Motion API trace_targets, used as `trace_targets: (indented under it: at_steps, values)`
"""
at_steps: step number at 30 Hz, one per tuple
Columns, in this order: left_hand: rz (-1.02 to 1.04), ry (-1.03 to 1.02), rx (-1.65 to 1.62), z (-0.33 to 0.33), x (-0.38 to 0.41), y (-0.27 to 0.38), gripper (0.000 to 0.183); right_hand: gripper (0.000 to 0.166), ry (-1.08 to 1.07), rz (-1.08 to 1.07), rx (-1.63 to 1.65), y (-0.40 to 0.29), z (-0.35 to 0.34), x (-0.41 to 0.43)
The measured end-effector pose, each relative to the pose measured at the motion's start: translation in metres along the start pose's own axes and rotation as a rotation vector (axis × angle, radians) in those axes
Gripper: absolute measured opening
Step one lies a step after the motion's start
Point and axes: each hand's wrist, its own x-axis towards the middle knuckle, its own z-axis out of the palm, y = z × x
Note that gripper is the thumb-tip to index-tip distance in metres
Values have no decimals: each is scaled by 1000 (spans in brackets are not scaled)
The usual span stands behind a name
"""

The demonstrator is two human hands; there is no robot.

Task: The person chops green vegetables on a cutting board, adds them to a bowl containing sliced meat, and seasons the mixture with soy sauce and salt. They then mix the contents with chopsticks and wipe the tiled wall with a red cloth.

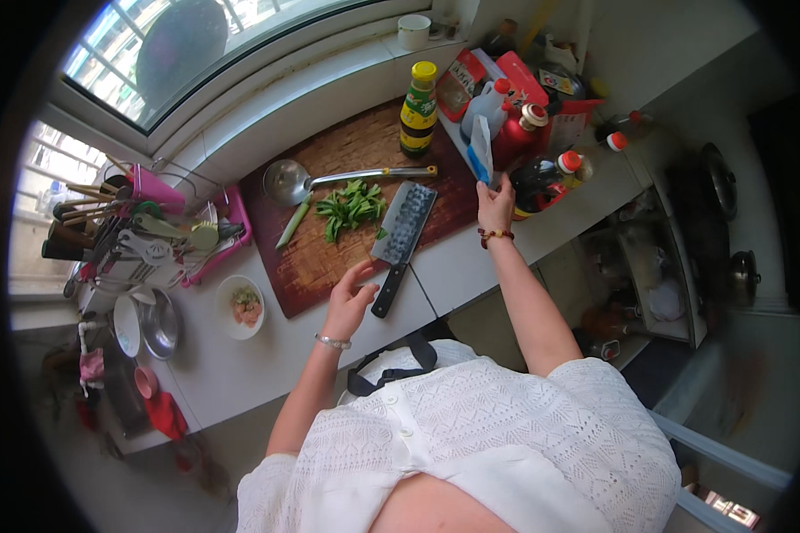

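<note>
My right hand [497, 205] pinches the lower end of a white and blue plastic packet [481, 150] beside the bottles. My left hand [352, 300] is empty, fingers apart, at the front edge of the wooden cutting board [367, 143]. Just right of it lies a cleaver [407, 223] with a black handle, its blade on the board and handle over the counter. Chopped green leaves [351, 208] are heaped left of the blade, near a green stalk piece [295, 221]. Behind them rests a metal ladle [289, 183]. A yellow-capped sauce bottle [419, 110] stands at the board's back.
A white bowl [240, 308] of raw meat pieces and chopped bits sits left of the board. Beyond it are a pink utensil rack [230, 243] and a metal bowl [160, 324]. Red-capped bottles [540, 178] and a red flask [520, 136] crowd the right. A window [193, 60] is behind.
</note>
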Motion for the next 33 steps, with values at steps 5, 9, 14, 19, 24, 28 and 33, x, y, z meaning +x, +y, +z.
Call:
trace_targets:
  at_steps: [5,9,14,19,24,28,33]
  values:
    - [-8,106,128,-3,11,-22,48,30,-473,136,92,-15,5,-65]
    - [-34,148,177,-3,7,-34,46,31,-978,398,64,-33,1,-129]
    - [-49,260,116,-17,-9,-40,44,26,-1187,408,60,-30,7,-163]
    - [-84,437,64,-64,-44,-52,42,21,-1182,155,-157,-54,18,-169]
    - [-231,566,-306,-112,-72,-66,41,33,-1310,155,-163,-65,28,-182]
    - [-181,579,-411,-134,-77,-78,36,42,-1325,141,-100,-86,45,-197]
    - [-39,426,-379,-128,-66,-25,29,25,-1173,-89,-26,-139,60,-211]
